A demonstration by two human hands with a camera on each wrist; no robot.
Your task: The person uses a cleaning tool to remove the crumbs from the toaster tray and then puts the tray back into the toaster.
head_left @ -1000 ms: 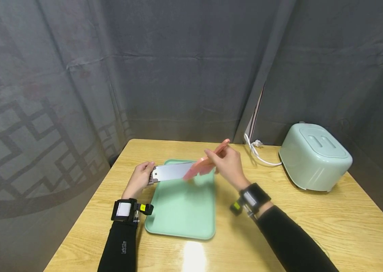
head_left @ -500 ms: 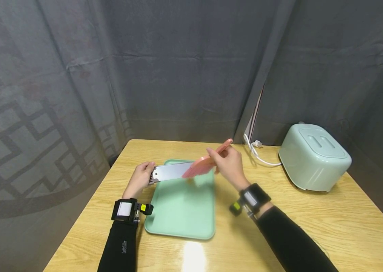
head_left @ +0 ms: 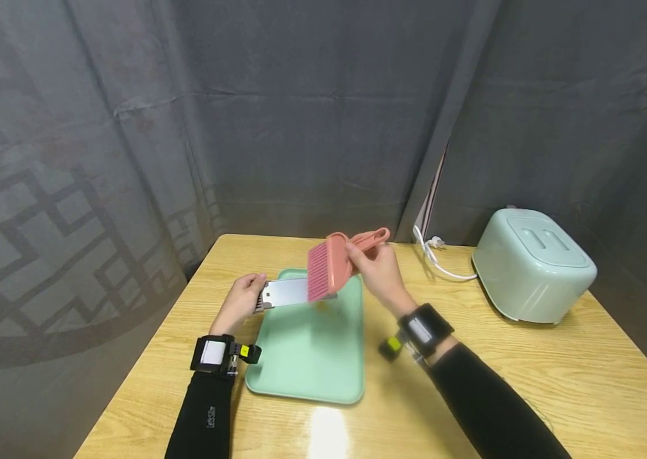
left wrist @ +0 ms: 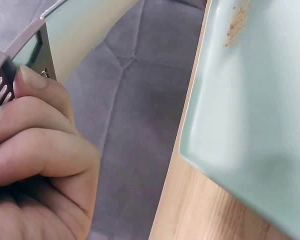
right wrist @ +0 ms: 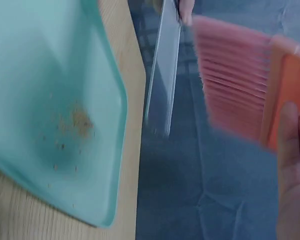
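My left hand (head_left: 239, 299) grips the slotted grey end of a shiny metal crumb tray (head_left: 285, 292), its fingers curled round it in the left wrist view. The crumb tray is held out over the far part of a mint-green serving tray (head_left: 306, 363). My right hand (head_left: 382, 274) pinches a pink cleaning brush (head_left: 337, 264) by its handle. Pink bristles (right wrist: 232, 75) overlap the crumb tray's far end in the head view; in the right wrist view they stand beside it. Brown crumbs (right wrist: 81, 122) lie scattered on the green tray below.
A mint-green toaster (head_left: 532, 264) stands at the right on the wooden table (head_left: 484, 382). Its white cord (head_left: 443, 271) runs left toward the back edge. Grey curtains (head_left: 323, 127) hang close behind the table.
The brush has turned, so its bristles now face the head camera, raised rather than pointing low along the crumb tray. My right hand has shifted slightly left. My left hand keeps its grip.
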